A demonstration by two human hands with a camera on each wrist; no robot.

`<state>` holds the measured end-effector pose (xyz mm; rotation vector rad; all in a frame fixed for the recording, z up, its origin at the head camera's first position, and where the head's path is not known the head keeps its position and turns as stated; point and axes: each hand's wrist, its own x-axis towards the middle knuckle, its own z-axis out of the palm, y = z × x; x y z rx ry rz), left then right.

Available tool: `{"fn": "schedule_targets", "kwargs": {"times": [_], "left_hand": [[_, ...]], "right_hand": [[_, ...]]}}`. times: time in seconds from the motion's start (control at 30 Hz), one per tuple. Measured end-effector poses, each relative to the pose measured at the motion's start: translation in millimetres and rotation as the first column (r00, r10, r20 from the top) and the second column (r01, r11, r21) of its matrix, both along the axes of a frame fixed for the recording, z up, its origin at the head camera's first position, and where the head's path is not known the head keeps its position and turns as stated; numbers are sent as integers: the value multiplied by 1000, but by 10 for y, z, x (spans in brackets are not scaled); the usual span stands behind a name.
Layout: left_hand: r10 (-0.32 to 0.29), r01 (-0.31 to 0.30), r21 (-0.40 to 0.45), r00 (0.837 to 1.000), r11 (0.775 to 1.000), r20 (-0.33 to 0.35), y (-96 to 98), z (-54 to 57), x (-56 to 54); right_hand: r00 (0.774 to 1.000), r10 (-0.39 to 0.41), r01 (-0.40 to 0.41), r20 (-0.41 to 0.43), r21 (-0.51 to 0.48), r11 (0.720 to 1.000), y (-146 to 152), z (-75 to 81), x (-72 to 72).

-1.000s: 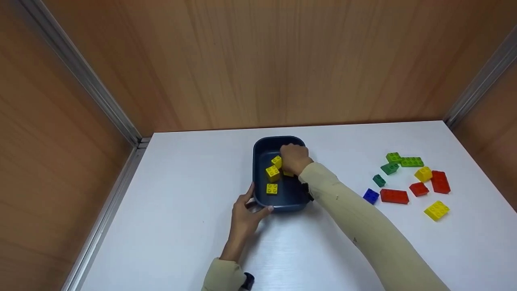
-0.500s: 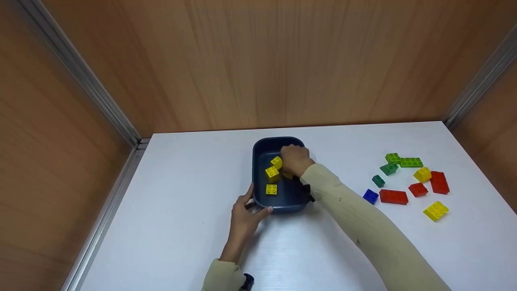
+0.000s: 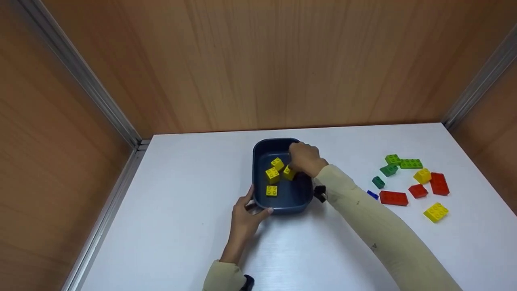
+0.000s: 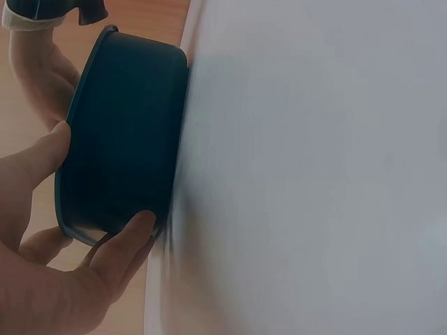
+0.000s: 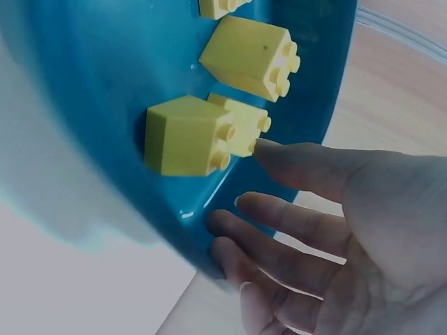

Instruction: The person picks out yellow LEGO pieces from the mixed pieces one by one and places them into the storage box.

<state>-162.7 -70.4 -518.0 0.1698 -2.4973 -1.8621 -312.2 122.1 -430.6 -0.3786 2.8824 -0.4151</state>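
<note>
A dark blue plastic tub (image 3: 287, 209) stands on the white table, with several yellow toy bricks (image 3: 272, 175) on its floor. My left hand (image 3: 244, 220) grips the near left corner, thumb on the rim and fingers against the outer wall (image 4: 126, 132). Over the tub's right side is my right hand (image 3: 307, 159). In the right wrist view its fingers (image 5: 286, 223) are spread and loosely bent, with nothing between them and the thumb. The thumb tip is right beside a yellow brick (image 5: 241, 124); another yellow brick (image 5: 185, 136) lies in front.
On the table at the right lie loose bricks: green ones (image 3: 411, 163), red ones (image 3: 394, 198) and two yellow ones (image 3: 436, 212). A blue brick (image 3: 372, 195) is partly hidden by the right sleeve (image 3: 379, 226). Wooden panels (image 3: 282, 64) enclose the table at the back and sides.
My right hand has drawn back a little to the right, and the yellow brick under it now shows more. The right sleeve covers more of the blue brick. The left hand has stayed put.
</note>
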Motion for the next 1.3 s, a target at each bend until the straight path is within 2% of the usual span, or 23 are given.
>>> {"fn": "schedule_targets", "kwargs": {"times": [0.27,0.37,0.53,0.83,1.3], "left_hand": [[3,-3,3,1000,1000,-9,8,-2,-6],[1,-1,5,1000,1000,-23,5,-1,-6],[-4,4,12,1000,1000,-18,-7,-2,-14],[6,-7,-6,1000,1000,-17,9,4,-20],[2,-2,13,1000,1000,-12,6,9,-11]], "right_hand": [[1000,-25,25,-4,-116,993,207,91,24],[999,-31,27,-30,-140,990,298,119,49],[996,-50,38,-74,-158,987,452,123,103],[991,-104,87,-78,-200,976,789,88,166],[981,-162,134,-106,-234,963,1283,23,308]]}}
